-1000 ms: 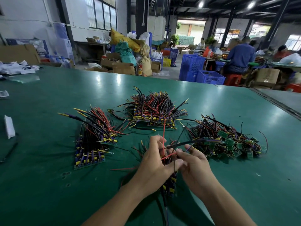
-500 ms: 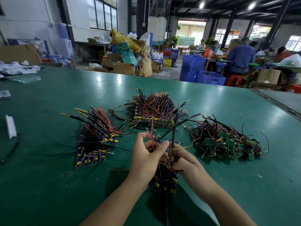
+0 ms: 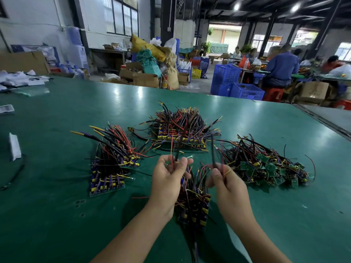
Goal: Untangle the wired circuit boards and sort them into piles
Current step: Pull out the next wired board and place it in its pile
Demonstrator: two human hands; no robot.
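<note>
Between my hands hangs a tangled bundle of wired circuit boards (image 3: 193, 204) with blue and yellow parts. My left hand (image 3: 168, 179) grips red and black wires rising from it. A little to the right, my right hand (image 3: 227, 184) pinches a black wire and a yellow one. On the green table (image 3: 57, 215) lie three piles: a stacked pile of boards (image 3: 110, 164) at the left, another stacked pile (image 3: 182, 130) behind my hands, and a loose heap of small green boards (image 3: 266, 166) at the right.
A white tag (image 3: 14, 146) and a black cable (image 3: 13, 175) lie near the table's left edge, with papers (image 3: 20, 80) at the far left corner. Beyond the table stand cardboard boxes (image 3: 145, 79), blue crates (image 3: 235, 84) and seated workers (image 3: 281, 67).
My hands have drawn apart, each holding its own wires, and the bundle now hangs lower between them. The wires have swung upright.
</note>
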